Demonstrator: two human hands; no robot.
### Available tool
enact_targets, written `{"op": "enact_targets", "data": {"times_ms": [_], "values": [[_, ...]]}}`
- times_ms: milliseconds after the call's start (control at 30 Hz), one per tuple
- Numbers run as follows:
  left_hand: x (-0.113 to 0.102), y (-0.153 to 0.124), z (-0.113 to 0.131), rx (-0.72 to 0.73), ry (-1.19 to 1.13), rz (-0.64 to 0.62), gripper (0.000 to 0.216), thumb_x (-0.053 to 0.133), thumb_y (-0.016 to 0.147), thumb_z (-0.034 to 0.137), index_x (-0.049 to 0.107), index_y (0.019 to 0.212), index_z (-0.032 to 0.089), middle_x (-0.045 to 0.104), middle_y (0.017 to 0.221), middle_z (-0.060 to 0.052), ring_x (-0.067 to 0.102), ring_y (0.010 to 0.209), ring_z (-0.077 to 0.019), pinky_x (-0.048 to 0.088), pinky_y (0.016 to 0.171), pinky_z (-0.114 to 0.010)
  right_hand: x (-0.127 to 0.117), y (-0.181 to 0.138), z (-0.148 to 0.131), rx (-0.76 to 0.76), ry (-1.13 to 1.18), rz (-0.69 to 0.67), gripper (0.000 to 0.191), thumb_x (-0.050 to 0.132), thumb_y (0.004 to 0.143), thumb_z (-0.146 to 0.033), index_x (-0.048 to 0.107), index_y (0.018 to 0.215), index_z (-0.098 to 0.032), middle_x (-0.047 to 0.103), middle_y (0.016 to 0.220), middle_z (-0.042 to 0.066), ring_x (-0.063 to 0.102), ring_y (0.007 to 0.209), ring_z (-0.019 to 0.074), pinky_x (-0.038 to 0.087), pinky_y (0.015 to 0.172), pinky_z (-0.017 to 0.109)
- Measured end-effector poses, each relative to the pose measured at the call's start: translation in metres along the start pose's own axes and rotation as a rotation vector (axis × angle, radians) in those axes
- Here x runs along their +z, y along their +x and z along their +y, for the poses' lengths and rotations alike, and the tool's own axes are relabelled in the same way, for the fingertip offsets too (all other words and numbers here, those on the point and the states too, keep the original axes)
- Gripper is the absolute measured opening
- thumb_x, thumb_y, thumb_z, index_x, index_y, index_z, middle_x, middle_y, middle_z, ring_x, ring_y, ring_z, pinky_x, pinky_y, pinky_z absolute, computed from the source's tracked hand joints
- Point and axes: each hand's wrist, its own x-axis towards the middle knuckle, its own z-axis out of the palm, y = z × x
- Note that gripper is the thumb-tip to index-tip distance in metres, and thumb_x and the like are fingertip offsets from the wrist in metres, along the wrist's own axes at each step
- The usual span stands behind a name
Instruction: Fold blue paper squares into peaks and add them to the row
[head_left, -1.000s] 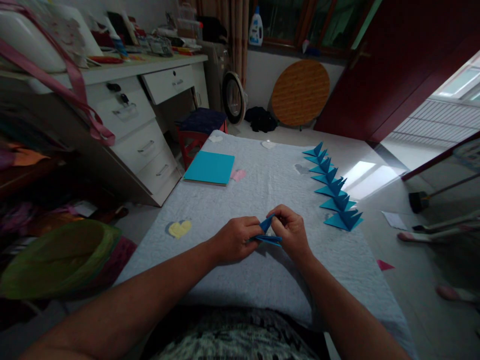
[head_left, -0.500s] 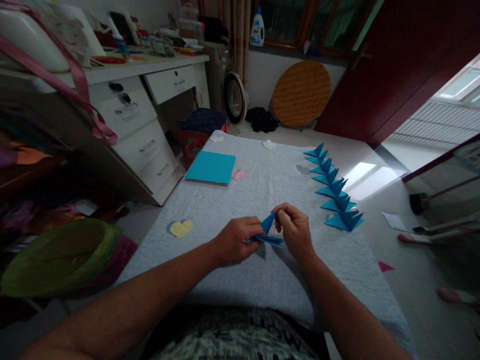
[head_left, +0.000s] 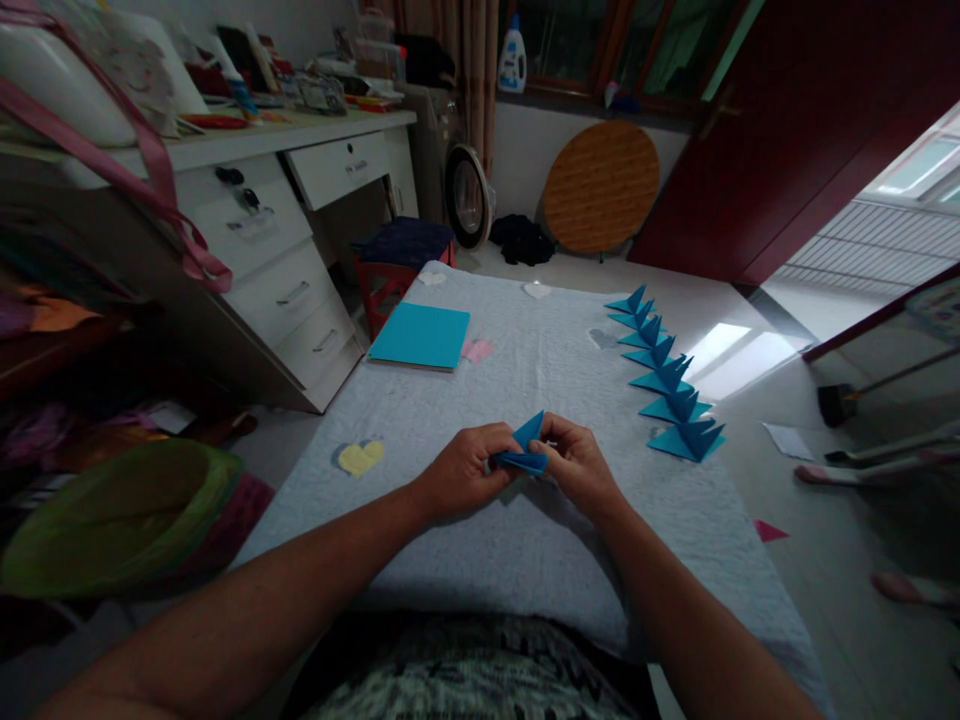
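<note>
Both grips pinch tight: left hand (head_left: 465,468) and right hand (head_left: 574,466) hold a small blue folded paper piece (head_left: 523,448) between them, tip pointing up.

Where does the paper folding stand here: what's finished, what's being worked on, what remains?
Done: a row of folded blue pieces lies along the right edge of the table. In hand: the left hand and right hand pinch a partly folded blue sheet between them, one point sticking up. Left: a stack of flat blue sheets sits at the table's far left; their number cannot be told.
</note>
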Motion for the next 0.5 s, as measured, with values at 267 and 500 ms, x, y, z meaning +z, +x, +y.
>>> {"op": "enact_targets", "data": {"times_ms": [267, 500], "values": [[-0.0005, -0.0007, -0.0010, -0.011, 0.000, -0.037, 0.009, 0.061, 0.088, 0.021, 0.069, 0.086, 0.018, 0.062, 0.078, 0.000, 0.056, 0.073, -0.0121, 0.043, 0.070, -0.026, -0.0010, -0.0009, 0.0004, -0.012, 0.017, 0.004, 0.028, 0.069, 0.081, -0.043, 0.057, 0.071, -0.020, 0.050, 0.061, -0.004, 0.043, 0.054, 0.0093, 0.036, 0.050, 0.022], [-0.0004, -0.0014, -0.0029, -0.007, -0.007, -0.035, 0.008, 0.062, 0.088, 0.020, 0.069, 0.086, 0.017, 0.062, 0.078, -0.001, 0.057, 0.073, -0.0123, 0.044, 0.071, -0.026, -0.0015, -0.0018, -0.0016, -0.025, 0.007, 0.010, 0.031, 0.068, 0.082, -0.047, 0.057, 0.070, -0.020, 0.051, 0.060, -0.004, 0.045, 0.054, 0.0103, 0.038, 0.050, 0.023]]}}
